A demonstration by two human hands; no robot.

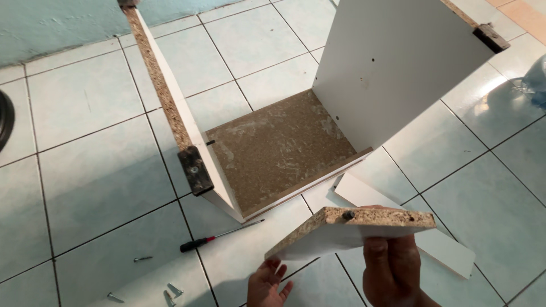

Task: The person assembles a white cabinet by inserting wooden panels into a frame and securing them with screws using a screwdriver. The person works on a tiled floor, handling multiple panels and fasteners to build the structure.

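Two bare hands show at the near edge: the left hand (269,284) and the right hand (392,273), without gloves, rings or watch; no sleeve reaches the wrists; short, plain nails on the fingers (376,247)

Packages: none in view.
Labels: none in view; no sticker or tag shows on any surface.
Signs: none in view on the wall or the floor.
Screens: none in view.
Uncertain item: a clear, crumpled plastic object (536,79) lies at the right edge of the floor, cut off by the frame; whether it is a bag or a wrapper cannot be told. Colour: transparent with white glare. No print visible on it.
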